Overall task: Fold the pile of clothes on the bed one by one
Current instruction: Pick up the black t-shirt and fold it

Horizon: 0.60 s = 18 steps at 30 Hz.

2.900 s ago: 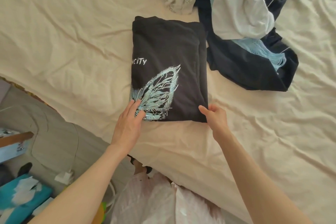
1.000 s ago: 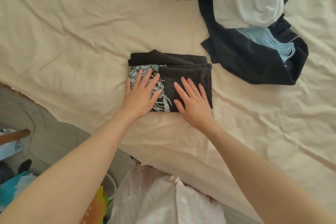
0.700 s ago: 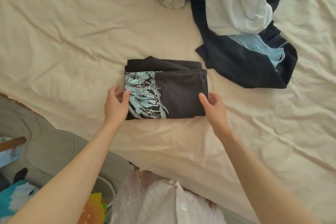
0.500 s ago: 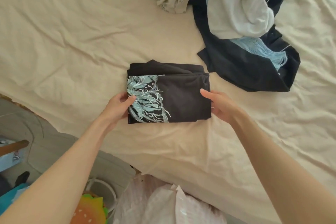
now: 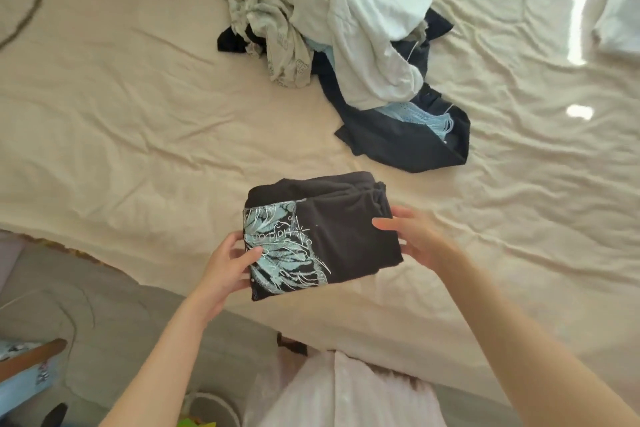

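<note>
A: Where's the folded shirt (image 5: 322, 236)?

B: Above the bed's (image 5: 138, 135) near edge, left hand (image 5: 227, 262) and right hand (image 5: 412, 236) gripping its sides.

A: Risk?

B: Layers may slip apart if fingers loosen.

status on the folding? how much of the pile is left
Done: the black T-shirt with a pale blue print is folded into a compact rectangle. In hand: the left hand and right hand grip its two ends, apparently lifted off the cream bedsheet. Left: the heap of unfolded white, grey and dark navy clothes beyond it looks untouched, several garments at least.
</note>
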### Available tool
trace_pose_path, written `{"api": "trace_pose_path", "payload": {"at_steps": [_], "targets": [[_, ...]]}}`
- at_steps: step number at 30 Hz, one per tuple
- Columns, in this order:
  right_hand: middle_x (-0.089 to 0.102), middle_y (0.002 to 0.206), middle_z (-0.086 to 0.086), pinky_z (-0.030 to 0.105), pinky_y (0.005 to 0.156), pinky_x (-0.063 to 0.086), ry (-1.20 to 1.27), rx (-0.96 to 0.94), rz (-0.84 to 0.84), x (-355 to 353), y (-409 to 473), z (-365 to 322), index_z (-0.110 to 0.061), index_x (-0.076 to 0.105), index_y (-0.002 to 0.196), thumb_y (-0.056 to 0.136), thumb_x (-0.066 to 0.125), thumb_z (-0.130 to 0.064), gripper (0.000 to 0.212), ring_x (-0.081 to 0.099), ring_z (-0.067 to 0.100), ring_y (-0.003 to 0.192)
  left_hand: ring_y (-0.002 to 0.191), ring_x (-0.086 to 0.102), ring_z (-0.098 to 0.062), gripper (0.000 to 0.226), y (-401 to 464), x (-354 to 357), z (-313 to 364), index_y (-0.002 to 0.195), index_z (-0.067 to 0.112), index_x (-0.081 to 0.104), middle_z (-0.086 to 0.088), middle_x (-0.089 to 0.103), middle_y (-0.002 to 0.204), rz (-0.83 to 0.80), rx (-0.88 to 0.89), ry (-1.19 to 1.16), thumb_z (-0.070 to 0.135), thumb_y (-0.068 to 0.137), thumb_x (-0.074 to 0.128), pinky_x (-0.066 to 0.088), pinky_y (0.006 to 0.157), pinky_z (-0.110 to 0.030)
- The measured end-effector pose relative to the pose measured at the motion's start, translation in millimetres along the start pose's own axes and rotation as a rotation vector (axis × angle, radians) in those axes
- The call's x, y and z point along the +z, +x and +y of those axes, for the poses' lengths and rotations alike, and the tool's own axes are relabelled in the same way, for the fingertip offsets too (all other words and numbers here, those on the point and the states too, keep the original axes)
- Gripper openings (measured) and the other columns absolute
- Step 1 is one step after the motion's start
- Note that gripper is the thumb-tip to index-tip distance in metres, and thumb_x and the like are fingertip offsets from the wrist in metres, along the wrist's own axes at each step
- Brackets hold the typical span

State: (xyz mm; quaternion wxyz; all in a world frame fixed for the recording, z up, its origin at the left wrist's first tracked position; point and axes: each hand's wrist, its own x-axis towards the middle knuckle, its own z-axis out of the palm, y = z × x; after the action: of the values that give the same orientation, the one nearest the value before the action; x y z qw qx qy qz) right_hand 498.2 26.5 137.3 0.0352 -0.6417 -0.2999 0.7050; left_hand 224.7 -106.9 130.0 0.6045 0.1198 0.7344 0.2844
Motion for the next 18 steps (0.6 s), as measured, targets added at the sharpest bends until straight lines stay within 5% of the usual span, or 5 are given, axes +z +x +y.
{"api": "trace_pose_path", "payload": {"at_steps": [5,12,18], "targets": [[0.07,0.11,-0.002,0.029,0.077,0.051,0.137,-0.105,0.07,-7,-90,61,-0.014,0.063,0.118,0.087,0.064,-0.011,0.032,0.064,0.015,0.103,0.07,0.068,-0.015,0.022,-60,8,-19,0.107,0.024,0.053,-0.009,0.067,0.098,-0.066,0.055,0.069,0.014,0.089,0.062,0.052,0.053,-0.024],[0.066,0.118,0.002,0.036,0.088,0.049,0.334,-0.183,0.228,-41,-202,165,-0.013,0.059,0.125,0.089,0.063,-0.015,0.037,0.059,0.022,0.111,0.065,0.064,-0.012,0.023,-141,62,-35,0.109,0.022,0.054,-0.009,0.065,0.097,-0.228,0.152,0.242,0.012,0.09,0.061,0.051,0.052,-0.023],[0.069,0.111,-0.001,0.031,0.077,0.053,0.515,-0.233,0.376,-100,-297,263,-0.012,0.06,0.123,0.087,0.065,-0.016,0.036,0.063,0.02,0.104,0.068,0.067,-0.011,0.021,-227,147,-57,0.11,0.022,0.052,-0.005,0.068,0.092,-0.415,0.205,0.398,0.013,0.092,0.058,0.053,0.056,-0.025]]}}
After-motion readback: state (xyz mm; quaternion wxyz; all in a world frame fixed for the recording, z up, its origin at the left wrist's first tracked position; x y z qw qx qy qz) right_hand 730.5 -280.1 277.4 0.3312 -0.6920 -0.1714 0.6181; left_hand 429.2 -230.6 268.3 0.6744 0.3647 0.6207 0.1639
